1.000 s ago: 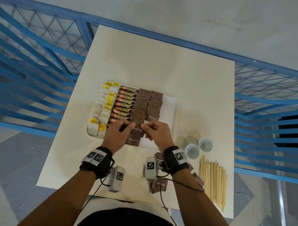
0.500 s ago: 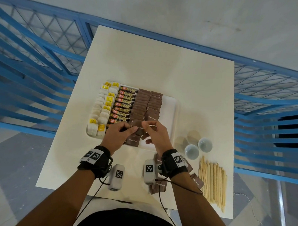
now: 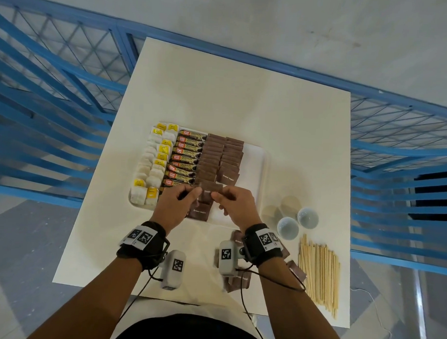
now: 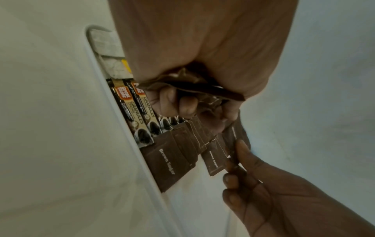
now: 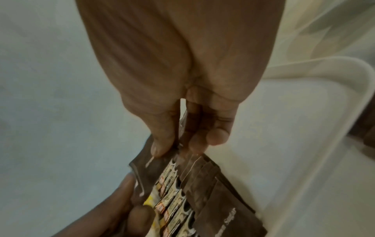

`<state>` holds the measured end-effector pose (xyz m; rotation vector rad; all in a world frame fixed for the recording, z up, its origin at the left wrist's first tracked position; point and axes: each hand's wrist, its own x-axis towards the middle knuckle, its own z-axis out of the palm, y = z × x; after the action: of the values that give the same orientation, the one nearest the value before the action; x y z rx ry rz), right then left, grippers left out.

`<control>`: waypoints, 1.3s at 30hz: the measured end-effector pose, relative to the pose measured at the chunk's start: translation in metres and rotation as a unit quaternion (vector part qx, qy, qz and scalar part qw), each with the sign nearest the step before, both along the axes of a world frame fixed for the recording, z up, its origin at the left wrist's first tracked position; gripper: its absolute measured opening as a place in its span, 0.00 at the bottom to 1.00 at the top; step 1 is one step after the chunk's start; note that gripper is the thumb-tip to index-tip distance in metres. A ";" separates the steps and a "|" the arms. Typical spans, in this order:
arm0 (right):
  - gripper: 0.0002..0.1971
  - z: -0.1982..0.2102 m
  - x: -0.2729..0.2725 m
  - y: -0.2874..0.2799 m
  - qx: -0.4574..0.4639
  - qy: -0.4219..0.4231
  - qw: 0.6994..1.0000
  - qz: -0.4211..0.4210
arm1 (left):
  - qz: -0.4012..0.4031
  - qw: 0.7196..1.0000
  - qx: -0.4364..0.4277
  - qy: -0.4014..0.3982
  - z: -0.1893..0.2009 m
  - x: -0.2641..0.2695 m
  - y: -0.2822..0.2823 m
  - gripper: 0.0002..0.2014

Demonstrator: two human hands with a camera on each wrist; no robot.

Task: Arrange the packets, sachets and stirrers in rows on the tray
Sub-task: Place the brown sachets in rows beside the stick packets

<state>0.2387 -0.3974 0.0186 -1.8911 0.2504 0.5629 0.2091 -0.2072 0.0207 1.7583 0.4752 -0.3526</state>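
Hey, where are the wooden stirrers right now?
In the head view the wooden stirrers lie in a bundle on the table's near right corner, off the tray, just below the two small bowls and right of the right hand.

Left hand [image 3: 175,205]: yours, knuckles up, fingers curled, thumb and forefinger pinching.
Right hand [image 3: 235,204]: facing it, close by, thumb and fingers [image 5: 162,144] pinched together, other fingers curled beneath.
Forearms: both reach forward from your body, converging toward the hands.
Wrists: each wears a black band with a camera.
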 end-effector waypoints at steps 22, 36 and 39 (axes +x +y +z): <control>0.11 -0.035 0.031 0.000 -0.171 -0.035 0.972 -0.157 | 0.027 0.993 -0.056 0.100 -0.010 -0.004 0.029 0.16; 0.18 -0.037 0.031 -0.005 -0.148 -0.047 0.974 -0.164 | 0.059 0.978 -0.132 0.153 -0.007 -0.002 0.028 0.17; 0.17 -0.038 0.030 -0.005 -0.145 -0.050 0.974 -0.165 | 0.054 0.976 -0.143 0.156 -0.006 -0.003 0.029 0.14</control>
<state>0.2692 -0.4023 -0.0198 -2.0926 0.5949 0.2126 0.2057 -0.1784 0.0149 1.3969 0.7045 -0.5947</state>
